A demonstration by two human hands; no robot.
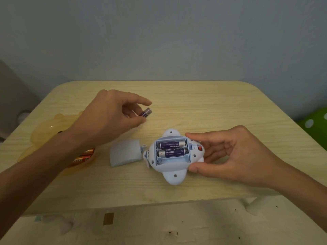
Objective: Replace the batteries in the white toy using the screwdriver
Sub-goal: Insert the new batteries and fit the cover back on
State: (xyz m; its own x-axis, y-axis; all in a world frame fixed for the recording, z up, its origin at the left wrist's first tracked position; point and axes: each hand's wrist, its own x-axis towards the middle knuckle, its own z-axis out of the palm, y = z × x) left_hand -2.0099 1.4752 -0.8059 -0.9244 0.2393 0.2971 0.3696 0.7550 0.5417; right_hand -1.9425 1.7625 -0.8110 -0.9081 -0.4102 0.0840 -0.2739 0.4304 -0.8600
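The white toy lies belly-up near the front middle of the wooden table, its battery compartment uncovered. Two purple batteries sit in the upper two slots; the lowest slot holds none. My right hand grips the toy's right side, thumb on the lower edge. My left hand, above and left of the toy, pinches a purple battery between thumb and fingers, just over the tabletop. The white battery cover lies just left of the toy. No screwdriver is visible.
A translucent yellow bear-shaped dish sits at the table's left, partly under my left forearm, with orange-red batteries in it. A green spotted object stands off the table's right edge. The floor shows below the front edge.
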